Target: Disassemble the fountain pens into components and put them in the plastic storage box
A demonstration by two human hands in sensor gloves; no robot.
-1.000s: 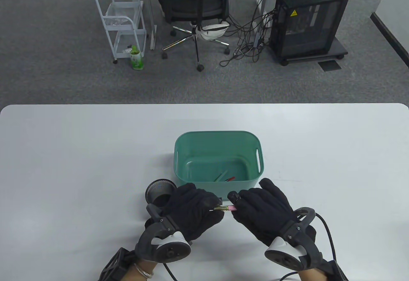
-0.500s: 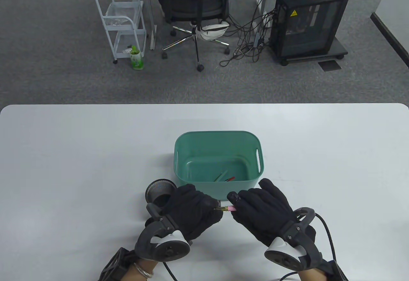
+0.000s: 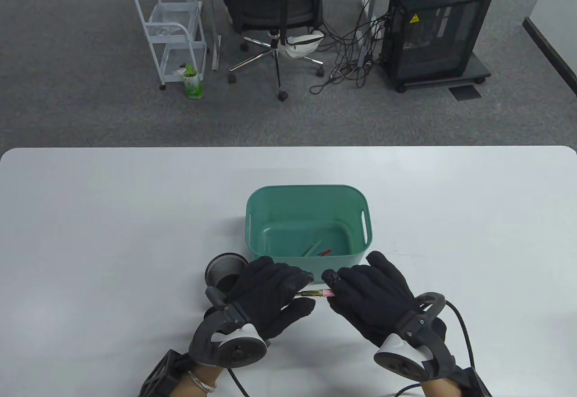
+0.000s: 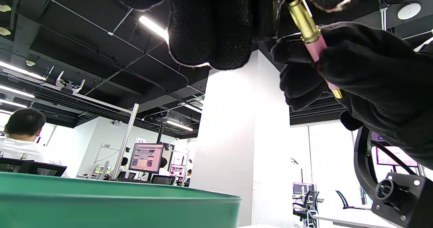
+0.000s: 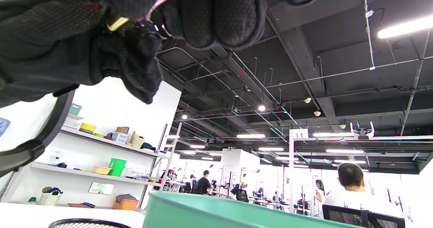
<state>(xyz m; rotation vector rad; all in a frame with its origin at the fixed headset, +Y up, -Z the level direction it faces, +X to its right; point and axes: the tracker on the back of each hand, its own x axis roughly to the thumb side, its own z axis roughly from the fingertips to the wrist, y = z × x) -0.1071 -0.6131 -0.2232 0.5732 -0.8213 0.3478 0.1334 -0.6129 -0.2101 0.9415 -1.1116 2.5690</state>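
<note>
Gold section drawn further out | left hand (image 3: 270, 295), right hand (image 3: 374, 297) fingers pinch pen (image 3: 315, 294) ends

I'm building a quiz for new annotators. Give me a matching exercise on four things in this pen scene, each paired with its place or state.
Things:
1. green plastic storage box
2. black mesh pen cup
3. pink and gold pen section
4. loose pen parts

Places or states:
A. held between both hands
B. lying on the box floor
C. on the table, beyond the hands
D. left of the box, beside the left hand

Pairs: 1-C, 2-D, 3-A, 4-B
</note>
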